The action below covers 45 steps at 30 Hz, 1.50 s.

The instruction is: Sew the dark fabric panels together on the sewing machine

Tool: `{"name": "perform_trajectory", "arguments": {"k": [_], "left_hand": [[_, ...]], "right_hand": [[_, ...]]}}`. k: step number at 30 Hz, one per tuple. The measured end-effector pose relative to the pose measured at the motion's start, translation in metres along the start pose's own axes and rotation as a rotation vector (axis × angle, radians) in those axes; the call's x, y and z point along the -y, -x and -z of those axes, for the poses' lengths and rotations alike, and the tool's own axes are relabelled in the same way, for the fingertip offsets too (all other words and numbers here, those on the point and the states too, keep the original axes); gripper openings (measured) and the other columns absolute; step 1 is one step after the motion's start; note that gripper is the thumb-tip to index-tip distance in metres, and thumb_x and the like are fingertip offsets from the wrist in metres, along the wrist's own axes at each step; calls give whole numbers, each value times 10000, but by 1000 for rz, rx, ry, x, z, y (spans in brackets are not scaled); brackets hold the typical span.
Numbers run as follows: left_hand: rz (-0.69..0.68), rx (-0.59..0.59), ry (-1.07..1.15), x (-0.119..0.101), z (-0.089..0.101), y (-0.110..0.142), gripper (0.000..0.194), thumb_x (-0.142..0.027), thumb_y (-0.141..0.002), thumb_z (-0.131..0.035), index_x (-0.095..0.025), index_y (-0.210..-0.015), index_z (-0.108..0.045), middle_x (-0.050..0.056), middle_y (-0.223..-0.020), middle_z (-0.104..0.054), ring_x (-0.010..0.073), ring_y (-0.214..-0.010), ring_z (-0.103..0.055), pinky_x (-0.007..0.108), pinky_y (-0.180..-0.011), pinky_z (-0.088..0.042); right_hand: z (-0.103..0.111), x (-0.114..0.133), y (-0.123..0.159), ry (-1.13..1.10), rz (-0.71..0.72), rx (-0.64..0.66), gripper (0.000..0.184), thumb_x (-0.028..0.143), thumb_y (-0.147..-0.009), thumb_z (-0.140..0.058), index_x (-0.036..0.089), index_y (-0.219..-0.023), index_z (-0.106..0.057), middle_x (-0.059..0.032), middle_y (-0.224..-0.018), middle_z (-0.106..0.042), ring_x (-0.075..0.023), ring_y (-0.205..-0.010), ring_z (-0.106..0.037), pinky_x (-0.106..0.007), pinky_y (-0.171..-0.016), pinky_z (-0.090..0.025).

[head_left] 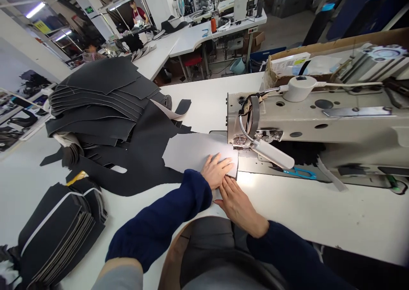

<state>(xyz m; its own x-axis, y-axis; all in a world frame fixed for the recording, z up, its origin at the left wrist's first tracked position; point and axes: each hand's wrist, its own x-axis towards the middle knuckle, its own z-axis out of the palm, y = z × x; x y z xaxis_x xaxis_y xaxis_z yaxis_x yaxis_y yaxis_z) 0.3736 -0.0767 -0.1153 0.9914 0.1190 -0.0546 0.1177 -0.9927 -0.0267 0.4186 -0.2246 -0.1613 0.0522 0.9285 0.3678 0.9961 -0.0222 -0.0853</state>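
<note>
Piece: the pale grey piece (194,149) lies on the counter (287,204), its right end at the foot of the sewing machine (306,119) under the lit lamp (275,153). Its left part overlaps a dark sheet (147,153).

Grip: the left hand (217,171) rests flat on the piece, fingers slightly spread, clamped on nothing. The right hand (239,204) lies at the near edge, just beside it, fingers straight and together; whether it pinches the edge cannot be told.

Progress: judged under way, with the piece in place at the machine. No finished seam can be made out on its visible face. A tall pile (99,81) of dark sheets stands to the left, and a bundle (54,221) nearer the person is bound with a white band (47,217). Whether either is worked stock or stock outstanding cannot be determined.
</note>
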Motion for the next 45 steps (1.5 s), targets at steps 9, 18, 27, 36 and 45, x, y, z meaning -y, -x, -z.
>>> {"name": "perform_trajectory", "arguments": {"k": [9, 18, 27, 36, 45], "left_hand": [[-168, 0, 44, 18, 1, -16, 213, -187, -869, -460, -206, -1038, -588, 60, -1068, -532, 191, -942, -460, 306, -786, -405], [-157, 52, 34, 22, 2, -31, 223, -141, -847, -463, -180, -1020, -597, 73, -1070, -526, 207, -976, -450, 326, -819, -397], [-129, 55, -26, 27, 7, -46, 226, -193, -911, -407, -163, -1035, -594, 83, -1073, -532, 232, -1016, -451, 345, -808, -392], [-75, 72, -7, 34, 15, -70, 252, -228, -925, -415, -170, -1066, -617, 78, -1114, -580, 240, -1104, -466, 366, -851, -430], [-14, 110, -21, 42, 23, -86, 215, -248, -891, -498, -194, -1030, -653, 75, -1170, -575, 241, -1086, -499, 350, -863, -442]], "right_hand": [[-10, -4, -18, -10, -43, 47, 563, 409, -878, -531, -42, -1215, -525, -258, -1291, -481, -365, -1257, -391, -479, -1061, -350], [-11, -15, -32, -4, -56, 45, 509, 348, -890, -503, -49, -1208, -521, -266, -1251, -506, -360, -1260, -391, -497, -1065, -335], [-16, -28, -47, 63, -50, 46, 435, 287, -903, -436, -31, -1177, -548, -252, -1190, -548, -347, -1224, -423, -511, -1054, -324], [-22, -44, -64, 26, -69, 47, 429, 222, -877, -416, -40, -1193, -540, -256, -1191, -551, -348, -1226, -428, -521, -1065, -303], [-27, -54, -76, 11, -112, 12, 431, 263, -911, -386, -22, -1195, -541, -257, -1229, -532, -347, -1263, -394, -523, -1059, -302]]}}
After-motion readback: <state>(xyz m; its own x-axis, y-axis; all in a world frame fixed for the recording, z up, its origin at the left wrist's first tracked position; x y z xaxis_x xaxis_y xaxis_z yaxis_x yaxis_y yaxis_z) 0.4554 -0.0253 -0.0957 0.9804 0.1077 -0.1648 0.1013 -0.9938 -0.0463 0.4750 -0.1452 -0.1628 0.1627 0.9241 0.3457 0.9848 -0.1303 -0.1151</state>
